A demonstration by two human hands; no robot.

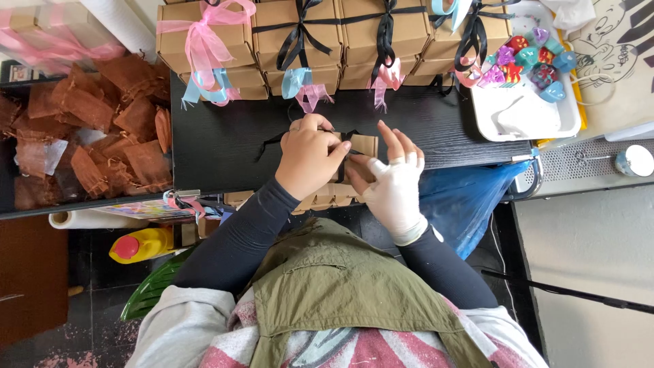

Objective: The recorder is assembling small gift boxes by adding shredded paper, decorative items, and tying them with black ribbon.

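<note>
**Ribbon on a small box at the near edge of the table**

We start with the black table (225,136), which spans the middle of the view. Along its far edge stand stacked brown boxes (300,41), each tied with pink, black or blue ribbon. To the left lies a bin of rust-coloured mesh pouches (88,136); to the right sits a white tray (524,112) holding bright little trinkets.

At the near edge we hold one small cardboard box (364,146). It lies flat, its long axis running left to right as far as we can tell, since our hands cover much of it. Our bare left hand (310,160) curls over the box and pinches the black ribbon (272,140), whose loose end trails left across the table. Our gloved right hand (395,184) braces the box's right side, fingers partly spread, forefinger raised.

We judge the ribbon could slip off the box if the pinch loosens, and the box, lying close to the table's near edge, could be tugged over it.
</note>
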